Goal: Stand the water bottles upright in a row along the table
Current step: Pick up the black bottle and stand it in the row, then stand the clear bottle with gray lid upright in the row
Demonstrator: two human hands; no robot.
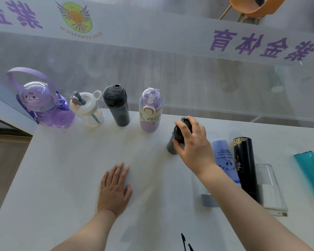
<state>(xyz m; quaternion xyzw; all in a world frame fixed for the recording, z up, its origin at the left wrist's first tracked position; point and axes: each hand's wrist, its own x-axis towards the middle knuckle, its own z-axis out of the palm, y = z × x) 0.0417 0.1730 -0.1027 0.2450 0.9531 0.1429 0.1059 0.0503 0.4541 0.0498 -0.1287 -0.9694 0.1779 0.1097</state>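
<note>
Along the far edge of the white table (71, 178) several bottles stand upright in a row: a big purple jug (49, 109), a clear bottle with a white lid (89, 109), a dark grey bottle (117, 105) and a lilac bottle (150, 110). My right hand (192, 144) grips the black lid of a second grey bottle (171, 146), held tilted just right of the lilac one. My left hand (115, 187) lies flat on the table, fingers apart, holding nothing. Lying on their sides at the right are a blue-purple bottle (223, 156), a black bottle (245, 167), a clear bottle (269, 187) and a teal bottle (310, 174).
A glass wall with purple lettering rises directly behind the table's far edge. An orange chair (252, 8) stands beyond the glass. The table's left edge drops off beside the purple jug. My right forearm crosses over the lying bottles.
</note>
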